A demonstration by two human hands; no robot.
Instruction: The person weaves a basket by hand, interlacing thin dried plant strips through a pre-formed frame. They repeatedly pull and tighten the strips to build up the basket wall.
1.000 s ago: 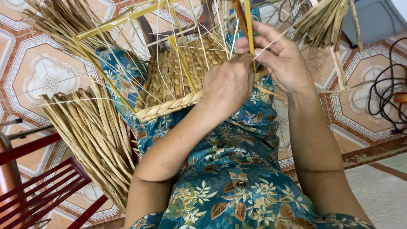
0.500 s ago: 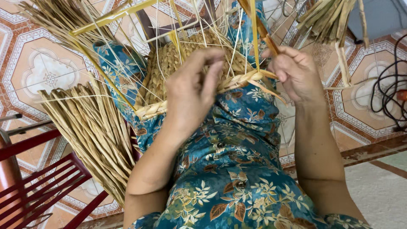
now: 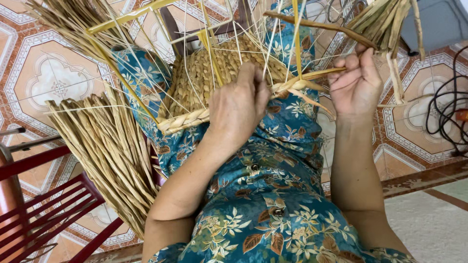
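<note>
- Tiled floor [image 3: 39, 83] w/ patterned tiles under everything; red slatted chair [image 3: 44, 214] at lower left, black cables [image 3: 446, 117] at right edge.
- Lap in blue floral fabric [image 3: 273, 204] serves as the work surface: the basket rests on it, tilted toward the person so the rim faces the hands.
- Bundle of dried fibre strands [image 3: 107, 151] lies beside the left thigh, near enough to draw from.
- Half-woven basket [image 3: 214, 78] on a yellow wire frame [image 3: 126, 17]; plaited rim [image 3: 187, 119] runs along its near edge.
- Left hand [image 3: 239, 109] lies over the rim, fingers curled down on the plait, prob. pinning the weave tight; grip closed on it, though fingertips are hidden.
- Right hand [image 3: 356, 85] held apart, grip closed round a loose strand [image 3: 317, 74], pulling it taut off the rim.
</note>
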